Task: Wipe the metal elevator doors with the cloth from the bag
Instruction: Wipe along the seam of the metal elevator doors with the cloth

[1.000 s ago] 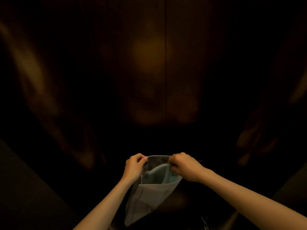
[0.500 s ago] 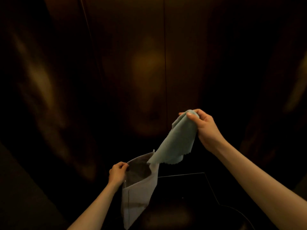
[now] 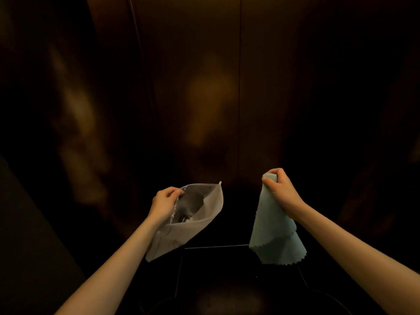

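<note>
The dark, brownish metal elevator doors (image 3: 193,87) fill the view ahead, with a vertical seam right of centre. My left hand (image 3: 164,203) pinches the rim of a grey bag (image 3: 200,226) with a clear side; the bag hangs open and slanted below the hand. My right hand (image 3: 281,192) grips the top corner of a pale blue cloth (image 3: 271,228) with zigzag edges. The cloth hangs free in the air, fully out of the bag and apart from it to the right.
The floor (image 3: 227,280) below is dark and glossy with a thin pale line across it. Dim side walls (image 3: 34,201) close in at left and right. Lighting is very low, so details are hard to tell.
My right hand pulled the cloth out of the bag, lifted it, then moved it right and down. My left hand kept hold of the bag, which now tilts open.
</note>
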